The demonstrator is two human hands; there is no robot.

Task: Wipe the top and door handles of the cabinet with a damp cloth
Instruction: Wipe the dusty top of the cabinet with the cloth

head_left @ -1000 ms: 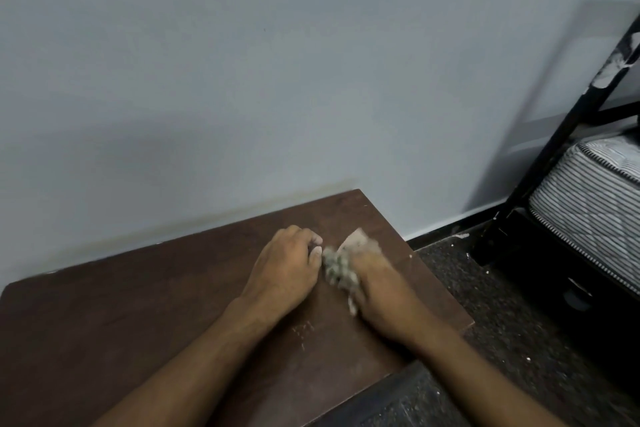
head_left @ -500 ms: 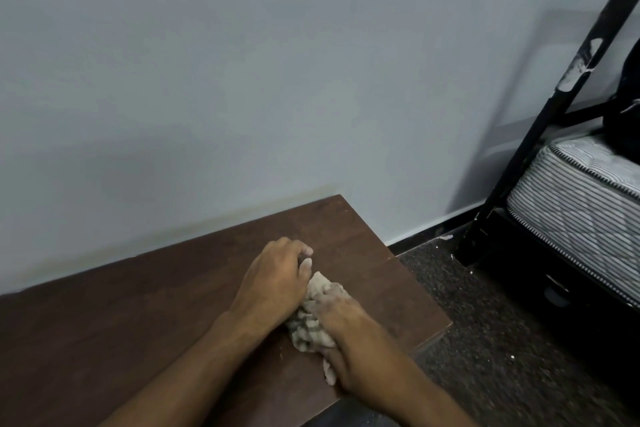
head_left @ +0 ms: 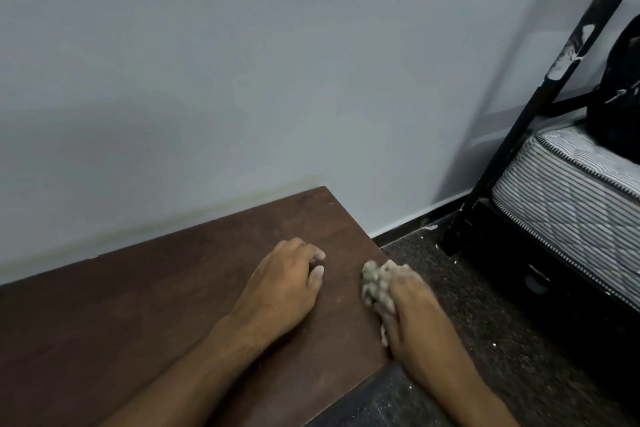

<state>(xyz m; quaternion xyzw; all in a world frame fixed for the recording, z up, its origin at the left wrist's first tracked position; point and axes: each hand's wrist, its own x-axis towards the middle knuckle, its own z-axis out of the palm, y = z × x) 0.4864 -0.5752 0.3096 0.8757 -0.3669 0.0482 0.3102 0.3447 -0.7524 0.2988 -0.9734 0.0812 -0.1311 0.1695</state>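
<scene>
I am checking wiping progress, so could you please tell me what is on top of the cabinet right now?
The left hand rests on the cabinet top. The right hand holds the cloth at its right edge. The surface beneath them is hidden.

Our left hand (head_left: 282, 282) lay palm down with its fingers bent a little, and it held nothing. The left arm reached in from the bottom of the view and went up to the right. Our right hand (head_left: 414, 314) was just to the right of it, not touching it. Its fingers were curled tight and blurry at the tips. The right arm came in from the bottom right. Both arms were bare.
</scene>
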